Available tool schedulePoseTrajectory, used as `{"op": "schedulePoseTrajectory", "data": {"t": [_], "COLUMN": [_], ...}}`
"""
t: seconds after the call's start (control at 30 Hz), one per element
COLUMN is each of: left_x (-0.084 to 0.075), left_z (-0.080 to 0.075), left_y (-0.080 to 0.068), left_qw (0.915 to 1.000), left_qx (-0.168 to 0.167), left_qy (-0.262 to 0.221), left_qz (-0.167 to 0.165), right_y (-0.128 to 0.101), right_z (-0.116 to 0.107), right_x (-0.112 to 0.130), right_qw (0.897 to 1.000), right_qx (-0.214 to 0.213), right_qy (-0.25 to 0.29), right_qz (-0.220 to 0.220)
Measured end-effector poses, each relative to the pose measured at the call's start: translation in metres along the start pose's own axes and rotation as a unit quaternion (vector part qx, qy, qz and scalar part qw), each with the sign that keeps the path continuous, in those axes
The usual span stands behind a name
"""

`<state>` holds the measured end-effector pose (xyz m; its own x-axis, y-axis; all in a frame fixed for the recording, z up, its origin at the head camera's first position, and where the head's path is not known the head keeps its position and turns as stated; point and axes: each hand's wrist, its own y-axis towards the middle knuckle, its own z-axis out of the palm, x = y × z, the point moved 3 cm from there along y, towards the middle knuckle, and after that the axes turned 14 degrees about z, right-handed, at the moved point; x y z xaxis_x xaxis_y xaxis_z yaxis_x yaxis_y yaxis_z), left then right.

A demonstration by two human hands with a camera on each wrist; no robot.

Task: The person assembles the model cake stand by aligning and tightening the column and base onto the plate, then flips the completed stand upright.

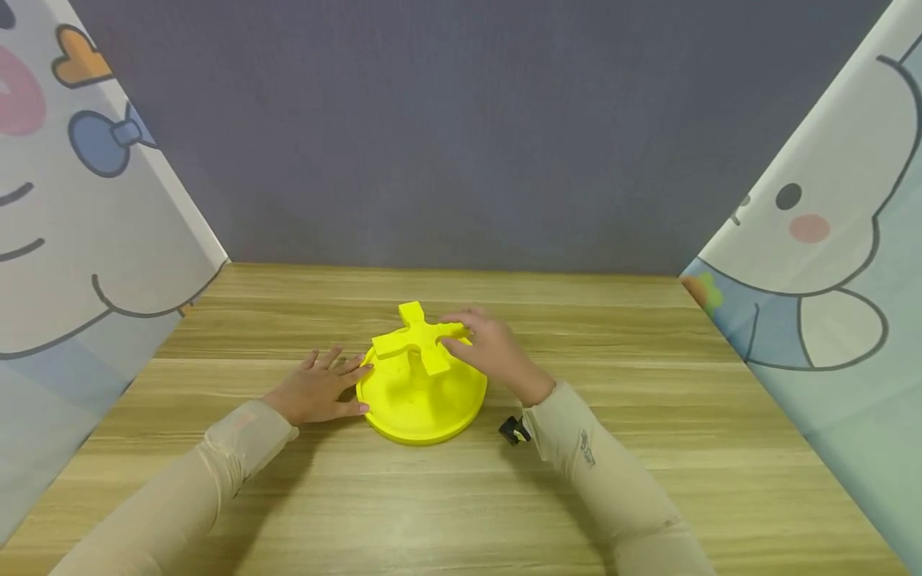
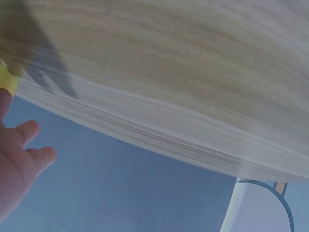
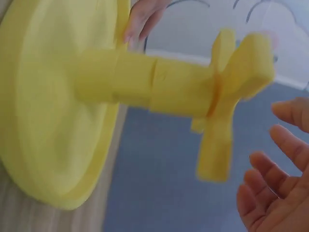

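A round yellow dish [image 1: 421,424] with a raised rim rests on the table. From its middle rises a thick yellow post [image 3: 133,79], topped by a yellow four-armed cross [image 1: 419,337]. My left hand [image 1: 317,392] is spread at the dish's left side, its fingertips touching the rim. In the left wrist view only part of that hand [image 2: 17,162] shows, beside a bit of yellow. My right hand [image 1: 497,352] is held by the cross's right arm, fingers loosely bent. The right wrist view shows its fingers apart from the cross, holding nothing.
A small black object [image 1: 514,430] lies on the wood-grain table [image 1: 432,512], right of the dish near my right sleeve. A dark grey panel [image 1: 446,136] stands at the back. Cartoon-printed panels [image 1: 828,320] stand along both sides.
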<state>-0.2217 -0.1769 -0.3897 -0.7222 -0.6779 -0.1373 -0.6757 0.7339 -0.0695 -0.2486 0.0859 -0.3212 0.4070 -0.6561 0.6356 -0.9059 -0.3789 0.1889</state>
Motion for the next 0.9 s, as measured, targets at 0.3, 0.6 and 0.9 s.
{"op": "schedulePoseTrajectory", "data": {"t": [0.3, 0.6, 0.9], "left_x": [-0.001, -0.002, -0.002], "left_z": [0.001, -0.001, -0.003], "left_y": [0.001, 0.0, -0.002], "left_qw": [1.0, 1.0, 1.0], "left_qx": [0.005, 0.0, -0.003], "left_qy": [-0.007, -0.002, 0.001], "left_qz": [0.001, 0.007, 0.004], "right_y": [0.017, 0.009, -0.005], "right_z": [0.007, 0.008, 0.01], "right_x": [-0.026, -0.019, 0.0], "right_qw": [0.995, 0.997, 0.994], "right_qx": [0.062, 0.058, 0.038], "right_qy": [0.045, -0.018, -0.1], "right_qz": [0.064, 0.044, -0.002]}}
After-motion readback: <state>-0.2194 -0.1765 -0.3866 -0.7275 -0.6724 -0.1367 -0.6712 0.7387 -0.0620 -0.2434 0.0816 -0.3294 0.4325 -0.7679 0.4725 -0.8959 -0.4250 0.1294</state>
